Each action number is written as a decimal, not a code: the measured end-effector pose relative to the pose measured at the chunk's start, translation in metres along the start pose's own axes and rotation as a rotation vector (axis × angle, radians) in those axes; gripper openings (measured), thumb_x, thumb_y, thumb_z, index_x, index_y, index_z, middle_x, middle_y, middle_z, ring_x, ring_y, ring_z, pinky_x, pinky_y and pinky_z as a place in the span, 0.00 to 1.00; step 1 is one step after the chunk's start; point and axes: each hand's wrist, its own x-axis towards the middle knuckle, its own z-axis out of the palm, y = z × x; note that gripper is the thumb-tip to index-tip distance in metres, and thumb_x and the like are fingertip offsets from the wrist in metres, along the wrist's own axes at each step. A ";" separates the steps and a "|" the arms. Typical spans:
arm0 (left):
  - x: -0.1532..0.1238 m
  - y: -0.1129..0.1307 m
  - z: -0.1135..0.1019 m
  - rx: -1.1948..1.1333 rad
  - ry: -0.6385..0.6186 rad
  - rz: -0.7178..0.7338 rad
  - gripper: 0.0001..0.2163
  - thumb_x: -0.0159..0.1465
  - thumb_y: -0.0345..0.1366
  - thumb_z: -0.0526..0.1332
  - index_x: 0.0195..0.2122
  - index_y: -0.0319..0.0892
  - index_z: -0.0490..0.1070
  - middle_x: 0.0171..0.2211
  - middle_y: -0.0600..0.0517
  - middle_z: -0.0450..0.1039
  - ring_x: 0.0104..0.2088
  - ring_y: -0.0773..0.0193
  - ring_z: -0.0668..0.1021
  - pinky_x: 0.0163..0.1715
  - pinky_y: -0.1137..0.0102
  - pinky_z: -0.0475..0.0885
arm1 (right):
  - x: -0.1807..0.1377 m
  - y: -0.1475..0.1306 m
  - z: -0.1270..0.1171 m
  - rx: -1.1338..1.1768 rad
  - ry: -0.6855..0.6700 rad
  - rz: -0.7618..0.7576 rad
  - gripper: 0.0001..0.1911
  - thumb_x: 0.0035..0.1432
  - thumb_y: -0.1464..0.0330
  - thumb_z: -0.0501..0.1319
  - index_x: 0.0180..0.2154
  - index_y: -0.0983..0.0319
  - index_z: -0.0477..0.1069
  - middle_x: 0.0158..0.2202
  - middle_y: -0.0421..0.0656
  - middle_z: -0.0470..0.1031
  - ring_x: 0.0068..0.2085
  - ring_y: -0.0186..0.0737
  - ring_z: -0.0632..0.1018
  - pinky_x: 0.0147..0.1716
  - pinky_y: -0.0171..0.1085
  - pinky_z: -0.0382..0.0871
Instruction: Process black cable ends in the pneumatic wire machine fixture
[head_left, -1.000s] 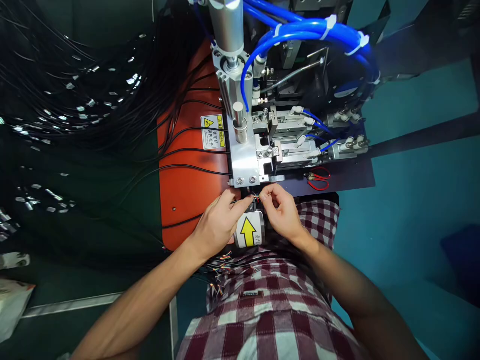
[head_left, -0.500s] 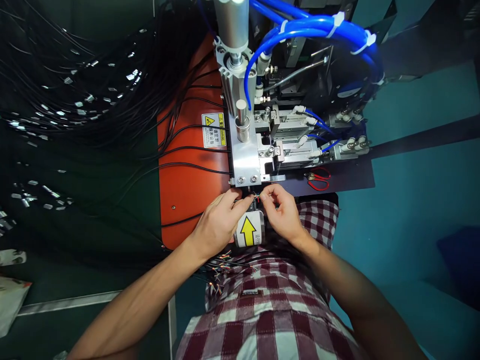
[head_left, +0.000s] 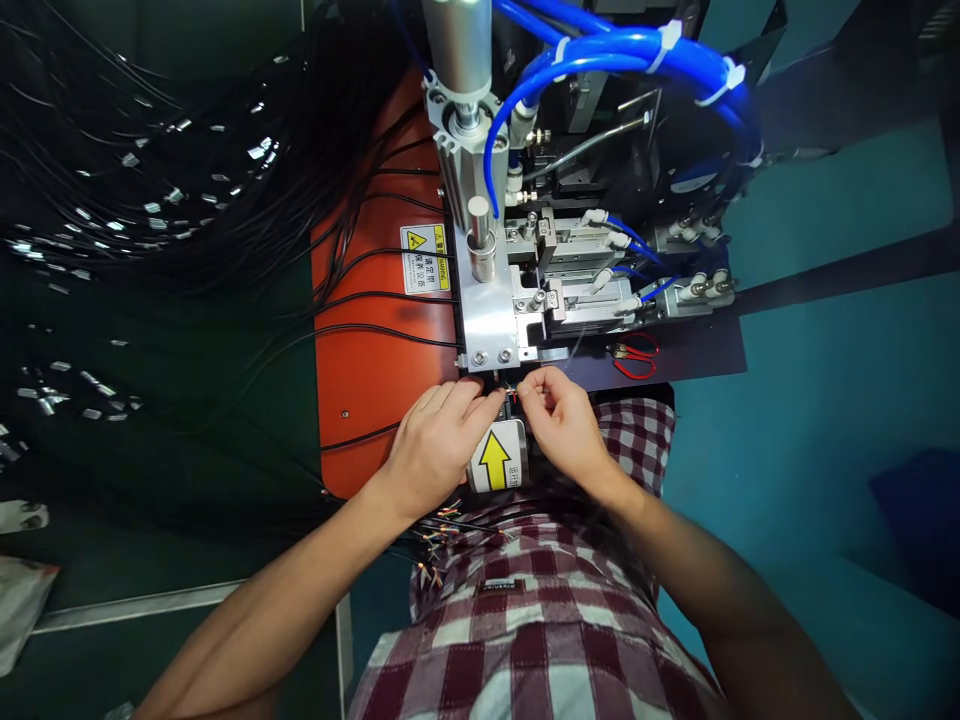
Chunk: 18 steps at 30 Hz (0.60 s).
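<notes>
My left hand (head_left: 442,435) is closed on a black cable (head_left: 364,438) that comes in over the orange plate from the left. Between the two hands, fine coloured wires (head_left: 511,393) stick out at the cable's end, a red one among them. My right hand (head_left: 562,425) pinches at these wires with thumb and forefinger; the tips hide the exact grip. Both hands are just in front of the machine's metal block (head_left: 491,330), above a cover with a yellow arrow (head_left: 495,460).
Several black cables cross the orange plate (head_left: 367,385) into the machine. A large cable bundle (head_left: 150,190) lies at left. Red-handled cutters (head_left: 636,356) rest at right. Blue air hoses (head_left: 622,50) arch overhead. Stripped cable ends (head_left: 442,530) lie near the lap.
Both hands stay at the wires with almost the same grip. The whole view has shifted very slightly.
</notes>
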 end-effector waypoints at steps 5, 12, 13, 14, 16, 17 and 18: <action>-0.004 -0.006 0.003 -0.112 0.008 0.007 0.14 0.65 0.27 0.52 0.49 0.37 0.70 0.39 0.43 0.71 0.38 0.58 0.73 0.36 0.65 0.72 | 0.003 0.005 0.001 0.203 -0.080 0.109 0.10 0.60 0.61 0.56 0.30 0.60 0.64 0.22 0.36 0.65 0.21 0.31 0.67 0.20 0.32 0.62; -0.002 -0.003 0.002 -0.099 -0.015 -0.010 0.13 0.64 0.26 0.54 0.48 0.36 0.71 0.38 0.42 0.72 0.38 0.57 0.74 0.36 0.64 0.73 | 0.001 0.009 0.001 0.155 -0.057 0.035 0.10 0.61 0.60 0.56 0.31 0.60 0.64 0.23 0.35 0.63 0.22 0.31 0.65 0.20 0.32 0.60; -0.001 -0.002 0.002 -0.099 -0.008 -0.009 0.13 0.64 0.26 0.53 0.48 0.35 0.71 0.37 0.42 0.72 0.38 0.57 0.74 0.36 0.64 0.74 | 0.000 0.009 0.001 0.146 -0.053 0.028 0.10 0.61 0.61 0.56 0.31 0.60 0.64 0.23 0.35 0.63 0.22 0.31 0.65 0.20 0.32 0.60; -0.001 -0.002 0.002 -0.103 -0.001 -0.008 0.13 0.64 0.26 0.53 0.48 0.35 0.70 0.37 0.43 0.71 0.37 0.57 0.74 0.36 0.64 0.74 | 0.000 0.009 0.001 0.137 -0.050 0.023 0.10 0.62 0.61 0.56 0.31 0.60 0.64 0.23 0.35 0.63 0.22 0.31 0.65 0.20 0.32 0.60; 0.000 -0.001 0.002 -0.114 0.003 -0.013 0.13 0.65 0.26 0.52 0.48 0.36 0.70 0.37 0.43 0.71 0.37 0.58 0.74 0.36 0.64 0.74 | 0.000 0.008 0.001 0.126 -0.048 0.015 0.10 0.62 0.61 0.56 0.31 0.60 0.64 0.23 0.35 0.63 0.22 0.31 0.65 0.21 0.32 0.60; 0.000 -0.001 0.002 -0.118 -0.002 -0.017 0.13 0.65 0.26 0.52 0.48 0.37 0.70 0.37 0.44 0.71 0.37 0.58 0.74 0.36 0.65 0.74 | 0.000 0.008 0.000 0.123 -0.049 0.011 0.10 0.62 0.61 0.56 0.31 0.60 0.65 0.23 0.35 0.63 0.22 0.31 0.65 0.21 0.32 0.60; 0.000 -0.001 0.002 -0.120 -0.008 -0.021 0.13 0.64 0.26 0.52 0.48 0.37 0.70 0.37 0.44 0.71 0.37 0.58 0.74 0.36 0.65 0.74 | 0.000 0.008 0.000 0.120 -0.050 0.008 0.10 0.62 0.61 0.56 0.31 0.60 0.65 0.23 0.35 0.63 0.22 0.31 0.65 0.21 0.32 0.59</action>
